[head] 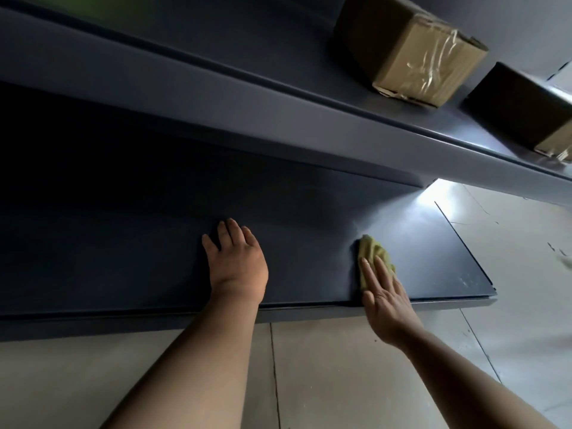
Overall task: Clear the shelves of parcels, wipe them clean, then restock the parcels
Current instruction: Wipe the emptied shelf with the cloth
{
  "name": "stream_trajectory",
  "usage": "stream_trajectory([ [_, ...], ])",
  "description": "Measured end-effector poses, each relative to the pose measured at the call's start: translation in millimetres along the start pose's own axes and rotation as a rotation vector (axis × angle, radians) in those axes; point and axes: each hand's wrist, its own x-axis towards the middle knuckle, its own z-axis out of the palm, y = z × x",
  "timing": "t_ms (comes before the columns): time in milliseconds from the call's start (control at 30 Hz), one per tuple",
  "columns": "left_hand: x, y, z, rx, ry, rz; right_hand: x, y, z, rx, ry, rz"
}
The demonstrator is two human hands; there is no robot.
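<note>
Right grip pressing one cloth, two parcels

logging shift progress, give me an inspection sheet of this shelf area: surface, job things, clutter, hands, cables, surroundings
surface: dark lower shelf, no parcels seen on it, glare at its right end
job's things: yellow-green cloth on the lower shelf; taped cardboard parcel and second parcel on the upper shelf
clutter: nothing seen
hands: left hand flat on the lower shelf; right hand presses the cloth with straight fingers
cables: nothing seen
surroundings: pale tiled floor with scuff marks
</note>
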Motion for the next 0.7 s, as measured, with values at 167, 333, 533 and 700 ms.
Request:
stream_trajectory([
  [167, 6, 20, 3, 0.012, 0.041, -0.022, 37, -29, -6, 0.063, 0.062, -0.125],
  [333, 17, 25, 8, -0.003, 0.106, 0.036, 82, -68, -24, 0.095, 0.096, -0.502],
  [533, 26, 35, 12, 0.000, 0.151, 0.016, 133, -34, -25, 0.122, 0.138, -0.472],
  [700, 37, 42, 9, 0.023, 0.182, -0.028, 146, 39, -16, 0.138, 0.121, -0.139],
])
